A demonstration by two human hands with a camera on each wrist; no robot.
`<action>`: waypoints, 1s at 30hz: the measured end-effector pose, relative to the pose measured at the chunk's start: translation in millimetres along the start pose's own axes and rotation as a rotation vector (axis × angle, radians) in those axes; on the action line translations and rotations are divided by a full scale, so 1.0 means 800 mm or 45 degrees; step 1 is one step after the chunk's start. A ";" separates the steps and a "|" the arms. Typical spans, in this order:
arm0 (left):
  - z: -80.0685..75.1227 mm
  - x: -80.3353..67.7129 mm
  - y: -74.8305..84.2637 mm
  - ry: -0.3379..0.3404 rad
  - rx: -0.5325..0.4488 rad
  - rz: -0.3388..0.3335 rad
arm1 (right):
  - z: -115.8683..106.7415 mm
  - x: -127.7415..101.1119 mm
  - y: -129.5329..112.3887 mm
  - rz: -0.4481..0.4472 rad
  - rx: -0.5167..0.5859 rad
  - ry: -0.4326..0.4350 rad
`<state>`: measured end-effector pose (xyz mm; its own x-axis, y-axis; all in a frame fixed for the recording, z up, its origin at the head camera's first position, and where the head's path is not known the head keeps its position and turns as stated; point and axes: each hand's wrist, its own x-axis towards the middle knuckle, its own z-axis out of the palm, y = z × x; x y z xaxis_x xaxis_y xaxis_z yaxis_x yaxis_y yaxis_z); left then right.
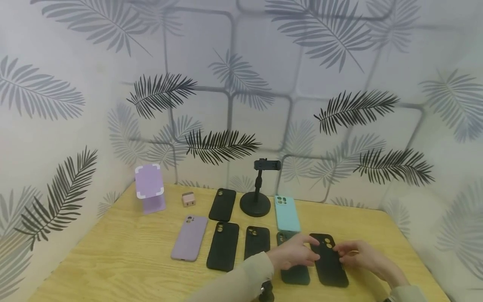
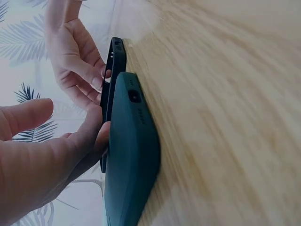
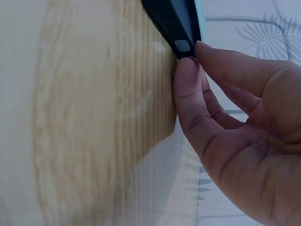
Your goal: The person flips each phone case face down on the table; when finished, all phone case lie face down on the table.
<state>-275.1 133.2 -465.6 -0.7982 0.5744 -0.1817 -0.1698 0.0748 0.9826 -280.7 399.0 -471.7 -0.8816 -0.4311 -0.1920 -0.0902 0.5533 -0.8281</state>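
Note:
A black phone case (image 1: 330, 269) lies on the wooden table, between my two hands. From its right edge, my right hand (image 1: 364, 256) pinches the rim with thumb and fingertips; the right wrist view has them at the case's side (image 3: 171, 21). My left hand (image 1: 293, 252) reaches over a dark green phone case (image 1: 296, 275), its straight fingers touching or nearly touching the black case's left edge. In the left wrist view the left thumb stands apart, and the green case (image 2: 134, 141) lies flat beside the black one. The left forearm partly covers another black case (image 1: 257, 241).
Further left lie two black cases (image 1: 223, 247) (image 1: 222, 204) and a lilac case (image 1: 189, 238). Behind stand a black phone stand (image 1: 255, 204), a purple stand (image 1: 149, 182) and a small pink charger (image 1: 188, 199). A turquoise case (image 1: 287, 216) lies beyond the green one.

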 end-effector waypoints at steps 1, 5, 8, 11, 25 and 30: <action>0.002 0.000 0.000 0.003 -0.010 -0.006 | 0.000 -0.001 0.001 0.005 0.009 0.002; 0.009 0.000 0.001 0.067 -0.061 -0.009 | 0.000 -0.003 0.005 -0.001 0.026 0.009; 0.014 -0.001 0.000 0.170 -0.106 0.002 | 0.001 -0.002 0.006 -0.030 0.019 0.018; 0.018 -0.001 -0.003 0.279 -0.165 0.016 | 0.002 0.001 0.005 -0.048 0.041 0.018; 0.026 0.005 -0.010 0.304 -0.373 0.041 | 0.009 -0.001 0.001 -0.124 0.167 -0.074; 0.024 0.007 -0.013 0.284 -0.361 0.049 | 0.012 0.002 -0.001 -0.153 0.200 -0.120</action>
<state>-266.8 151.8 -475.8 -0.9084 0.3778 -0.1792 -0.2657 -0.1906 0.9450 -277.4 391.3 -476.2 -0.8211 -0.5561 -0.1289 -0.1124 0.3790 -0.9185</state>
